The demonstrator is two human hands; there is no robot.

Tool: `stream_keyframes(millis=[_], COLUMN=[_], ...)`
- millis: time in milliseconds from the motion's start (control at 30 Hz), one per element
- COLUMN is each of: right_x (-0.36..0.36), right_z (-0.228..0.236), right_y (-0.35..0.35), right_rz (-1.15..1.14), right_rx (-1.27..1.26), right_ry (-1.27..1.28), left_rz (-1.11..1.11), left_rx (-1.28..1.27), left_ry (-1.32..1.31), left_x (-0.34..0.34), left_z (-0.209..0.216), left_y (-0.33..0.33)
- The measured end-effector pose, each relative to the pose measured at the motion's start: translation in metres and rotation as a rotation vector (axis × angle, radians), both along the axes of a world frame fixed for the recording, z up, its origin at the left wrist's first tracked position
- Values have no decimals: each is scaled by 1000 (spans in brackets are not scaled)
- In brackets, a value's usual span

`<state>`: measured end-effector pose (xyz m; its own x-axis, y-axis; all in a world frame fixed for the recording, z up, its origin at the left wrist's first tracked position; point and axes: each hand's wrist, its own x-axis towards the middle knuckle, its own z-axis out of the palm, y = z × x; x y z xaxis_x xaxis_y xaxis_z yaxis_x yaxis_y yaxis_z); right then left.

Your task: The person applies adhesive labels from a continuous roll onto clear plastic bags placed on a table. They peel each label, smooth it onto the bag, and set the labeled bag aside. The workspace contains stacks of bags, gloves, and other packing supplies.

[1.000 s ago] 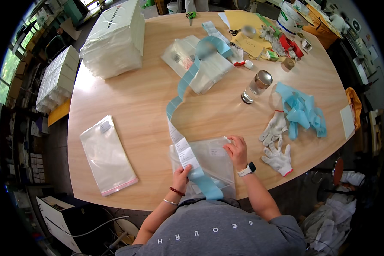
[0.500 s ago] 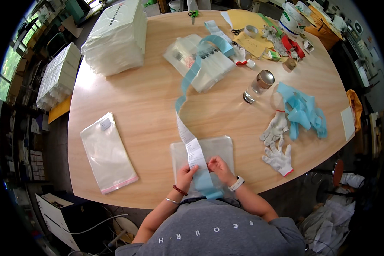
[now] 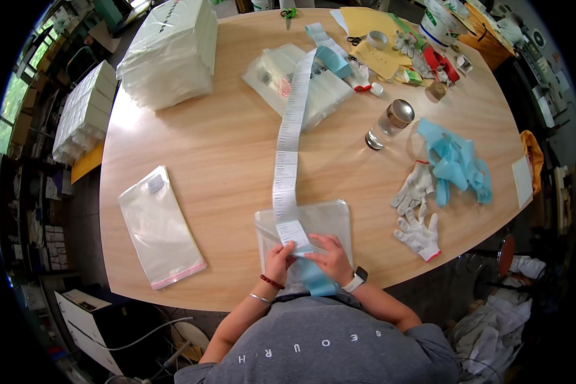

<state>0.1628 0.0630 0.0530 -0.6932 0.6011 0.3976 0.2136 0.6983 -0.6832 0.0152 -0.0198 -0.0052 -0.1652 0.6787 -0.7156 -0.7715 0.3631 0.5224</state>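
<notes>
Long white paper label strip with blue backing [image 3: 287, 168] — near end over the clear plastic bag [image 3: 326, 221], running away across the round wooden table [image 3: 217, 153] | left hand [image 3: 278, 260] pinches strip's end | right hand [image 3: 329, 256] fingers curled beside it — grip unclear | bag's near edge hidden by hands

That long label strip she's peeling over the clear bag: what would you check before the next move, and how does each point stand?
1. Both hands on the label strip end: ok, left hand and right hand pinch it.
2. Clear bag lies flat under the hands: ok.
3. Strip runs free across the table: ok.
4. Label fully peeled from blue backing: cannot tell.
5. Spare bag out of the way: ok, off to the left.
</notes>
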Motion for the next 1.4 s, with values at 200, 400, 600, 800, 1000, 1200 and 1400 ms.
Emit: stream_keyframes(millis=[200,400,600,800,1000,1200,1400], right_x=[26,23,13,0,24,12,15], right_z=[-12,-46,-54,-31,-51,-17,-15], right_y=[20,60,64,67,101,87,58], right_rz=[-212,-451,-411,-613,-307,-366,-180], right_rx=[-466,-665,-472,86,-221,251,-352], right_ry=[118,54,-77,-290,-281,-260,-59], left_rz=[136,104,98,87,60,41,68], left_rx=[64,66,53,56,47,36,156], left_ry=[-45,-4,22,41,46,63,-20], left_x=[-2,-3,-1,-2,-2,-4,-5], left_z=[-1,0,-3,-2,-2,-3,21], left_y=[1,0,-2,-3,-3,-9,-8])
